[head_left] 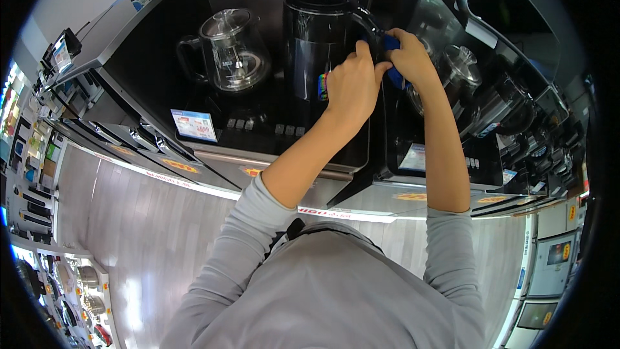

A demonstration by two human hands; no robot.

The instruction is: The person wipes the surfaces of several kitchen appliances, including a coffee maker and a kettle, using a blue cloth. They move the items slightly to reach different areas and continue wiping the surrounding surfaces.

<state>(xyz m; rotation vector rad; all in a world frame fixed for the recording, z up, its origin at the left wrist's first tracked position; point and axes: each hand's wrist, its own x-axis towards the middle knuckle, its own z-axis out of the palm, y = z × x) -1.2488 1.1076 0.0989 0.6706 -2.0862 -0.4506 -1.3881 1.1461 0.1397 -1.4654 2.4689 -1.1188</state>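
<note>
A tall black electric kettle (309,48) stands upright on a glossy black tea-station top (258,128). My left hand (354,87) is closed in front of the kettle's lower right side, by its curved handle; what its fingers grip is hidden. Just right of the handle, my right hand (411,59) is closed on a blue cloth (392,76), which lies against the handle. My two hands nearly touch. Left of the kettle, a clear glass teapot (234,55) with a glass lid and dark handle sits on the same top.
A price card (194,125) stands at the top's front left edge, near small buttons. To the right, another unit carries a glass pot (460,68) and a dark kettle (500,103). Shelves with pots (89,276) stand behind at lower left, above a wooden floor (161,239).
</note>
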